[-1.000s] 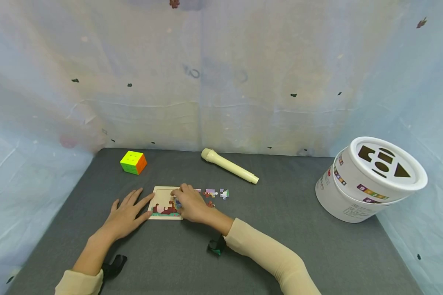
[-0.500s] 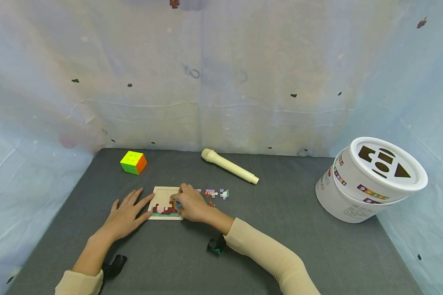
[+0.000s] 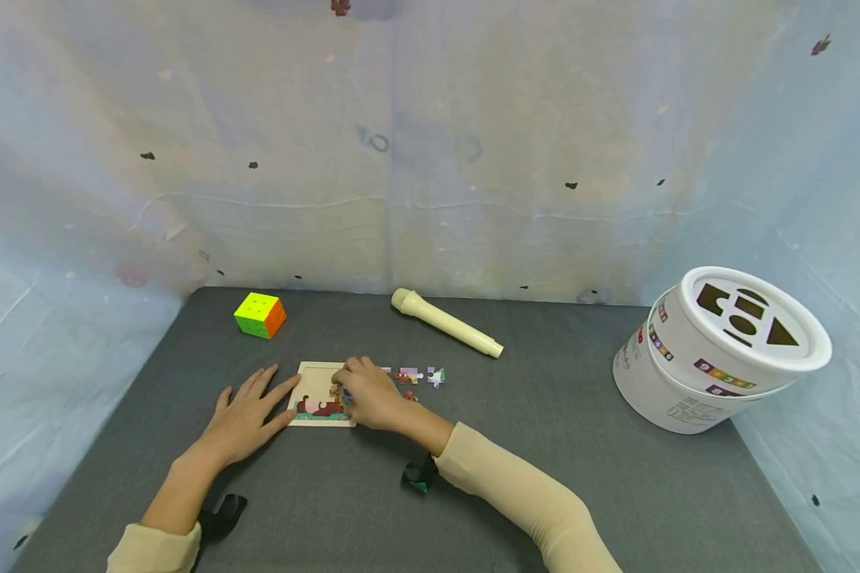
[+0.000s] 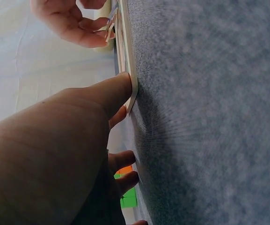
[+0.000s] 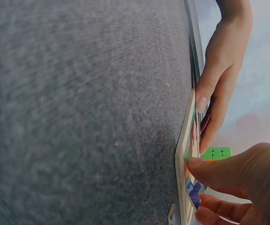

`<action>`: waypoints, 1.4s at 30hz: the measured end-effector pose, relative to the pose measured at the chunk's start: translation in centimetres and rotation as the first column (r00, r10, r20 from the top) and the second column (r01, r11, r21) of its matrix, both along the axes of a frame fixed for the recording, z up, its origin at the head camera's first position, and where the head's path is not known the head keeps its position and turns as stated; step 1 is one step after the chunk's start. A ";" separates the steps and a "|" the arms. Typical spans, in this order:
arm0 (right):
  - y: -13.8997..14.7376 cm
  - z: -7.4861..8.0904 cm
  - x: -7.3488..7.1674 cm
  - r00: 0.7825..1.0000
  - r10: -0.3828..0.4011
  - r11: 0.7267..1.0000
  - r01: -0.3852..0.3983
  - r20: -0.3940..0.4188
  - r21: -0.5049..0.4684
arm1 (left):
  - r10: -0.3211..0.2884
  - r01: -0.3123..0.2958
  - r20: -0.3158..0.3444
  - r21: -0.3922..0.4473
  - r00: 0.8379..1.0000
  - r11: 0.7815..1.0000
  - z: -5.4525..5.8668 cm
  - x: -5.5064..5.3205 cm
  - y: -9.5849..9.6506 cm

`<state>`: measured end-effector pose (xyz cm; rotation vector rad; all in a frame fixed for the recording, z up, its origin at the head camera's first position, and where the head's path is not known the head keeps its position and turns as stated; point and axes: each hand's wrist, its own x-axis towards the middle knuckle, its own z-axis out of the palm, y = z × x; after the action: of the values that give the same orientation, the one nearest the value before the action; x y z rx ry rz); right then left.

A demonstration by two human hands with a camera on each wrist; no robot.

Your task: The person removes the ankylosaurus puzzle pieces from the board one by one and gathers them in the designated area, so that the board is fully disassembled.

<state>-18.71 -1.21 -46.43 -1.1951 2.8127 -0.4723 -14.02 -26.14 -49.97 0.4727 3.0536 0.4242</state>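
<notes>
A shallow wooden jigsaw board lies on the dark cloth, with pink, brown and green picture pieces along its near side. My left hand rests at its left edge, fingers spread. In the left wrist view, the left thumb presses on the frame's rim. My right hand is over the board's right part. Its thumb and fingers pinch a puzzle piece with a blue figure on it, tilted against the board in the right wrist view. From the head, the right hand covers much of that piece.
Several loose puzzle pieces lie right of the board. Behind are a speed cube and a cream microphone-shaped stick. A white bucket with a shape-cutout lid stands at the right. Pale sheeting hangs behind.
The right hand's fingers shift slightly over the board while pinching the piece. The left hand stays put at the frame's edge.
</notes>
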 end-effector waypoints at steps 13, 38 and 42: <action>-0.1 -0.2 -0.3 0.998 -0.005 0.998 0.008 0.058 -0.056 | 0.001 0.000 -0.014 0.007 1.000 1.000 0.2 0.1 0.2; -0.1 -0.5 -0.3 0.998 -0.035 0.992 0.040 0.048 -0.123 | 0.006 -0.006 0.011 -0.007 1.000 1.000 0.2 0.0 0.1; 0.1 -0.4 -0.2 0.996 -0.028 0.985 0.042 0.083 -0.168 | 0.005 -0.005 0.010 -0.011 1.000 1.000 0.2 0.0 0.1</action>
<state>-18.96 -1.10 -46.82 -1.1267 2.7761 -0.7580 -14.04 -26.02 -49.80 0.4617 3.0469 0.4085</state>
